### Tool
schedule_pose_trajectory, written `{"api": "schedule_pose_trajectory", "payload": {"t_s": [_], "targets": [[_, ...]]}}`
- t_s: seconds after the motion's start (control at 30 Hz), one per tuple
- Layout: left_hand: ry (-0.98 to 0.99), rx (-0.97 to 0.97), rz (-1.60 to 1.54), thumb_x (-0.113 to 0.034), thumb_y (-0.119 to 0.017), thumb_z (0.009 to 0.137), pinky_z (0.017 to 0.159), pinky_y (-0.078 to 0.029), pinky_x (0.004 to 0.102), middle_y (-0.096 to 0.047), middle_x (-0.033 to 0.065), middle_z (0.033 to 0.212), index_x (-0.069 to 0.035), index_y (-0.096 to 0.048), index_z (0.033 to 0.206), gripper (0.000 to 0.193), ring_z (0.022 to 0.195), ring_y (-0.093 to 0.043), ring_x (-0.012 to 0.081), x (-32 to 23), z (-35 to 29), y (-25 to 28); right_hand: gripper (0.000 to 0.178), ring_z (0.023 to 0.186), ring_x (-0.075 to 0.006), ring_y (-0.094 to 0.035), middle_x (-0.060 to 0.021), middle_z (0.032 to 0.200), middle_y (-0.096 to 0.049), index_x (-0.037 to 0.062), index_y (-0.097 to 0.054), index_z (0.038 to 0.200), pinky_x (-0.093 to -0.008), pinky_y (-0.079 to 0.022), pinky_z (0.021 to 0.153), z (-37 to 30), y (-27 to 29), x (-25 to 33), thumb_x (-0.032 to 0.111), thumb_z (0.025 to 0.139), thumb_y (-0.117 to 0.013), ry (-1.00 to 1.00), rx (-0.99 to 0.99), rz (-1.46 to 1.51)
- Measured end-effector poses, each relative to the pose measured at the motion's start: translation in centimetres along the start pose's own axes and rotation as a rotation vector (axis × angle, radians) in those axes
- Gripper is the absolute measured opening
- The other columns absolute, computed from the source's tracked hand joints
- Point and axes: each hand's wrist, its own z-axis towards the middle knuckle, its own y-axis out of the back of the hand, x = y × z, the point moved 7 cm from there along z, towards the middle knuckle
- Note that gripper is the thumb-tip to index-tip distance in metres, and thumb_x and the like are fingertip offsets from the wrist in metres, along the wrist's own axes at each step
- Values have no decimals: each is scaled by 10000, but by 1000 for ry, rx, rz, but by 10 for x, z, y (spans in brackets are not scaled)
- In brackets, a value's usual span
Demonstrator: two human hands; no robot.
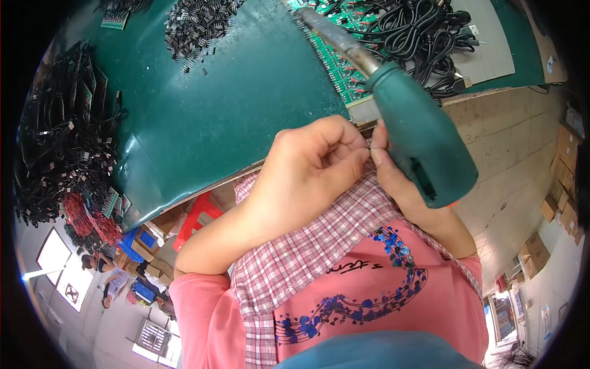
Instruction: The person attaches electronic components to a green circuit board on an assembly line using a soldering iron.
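I have both hands together just off the near edge of the green table [227, 104], over my checked apron [289, 264]. My left hand [301, 160] is curled inward, its thumb and forefinger pressed together at the tips, and right beside them are the thumb and forefinger of my right hand [396, 183]. Anything at the tips is too small or too hidden to make out, so I cannot tell whether I pinch something between them, nor how tightly my right fingers are closed. A green-handled tool [424, 129] with a metal barrel, perhaps a hot-air gun, slants across the view above my right hand and covers part of it; I cannot tell whether the two touch. Its barrel crosses in front of the green circuit boards [335, 64], which lie on the table just beyond my fingers. Coiled black power cords [409, 31] are heaped at the right of the boards. Farther left lies a pile of small black components [200, 27], and dark cable bundles [67, 147] crowd the table's left side, with red wires [77, 212] near their lower end.
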Motion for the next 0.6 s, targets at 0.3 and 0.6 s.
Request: {"api": "schedule_pose_trajectory", "payload": {"t_s": [0.3, 0.6], "targets": [[70, -231, 248, -137, -573, 873, 443, -352, 184, -603, 38, 595, -5, -591, 836, 138, 470, -480, 46, -13, 24, 31, 327, 712, -126, -553, -89, 884, -575, -8, -484, 1165, -251, -471, 653, -45, 12, -24, -7, 845, -555, -461, 65, 557], [57, -286, 242, -145, -569, 868, 414, -348, 195, -592, 47, 581, 8, -585, 811, 164, 441, -469, 60, -9, 31, 26, 191, 680, -187, -633, 4, 783, -668, 119, -681, 879, -301, -507, 657, -100, 21, -48, 55, 698, -682, -371, 1, 62]]}}
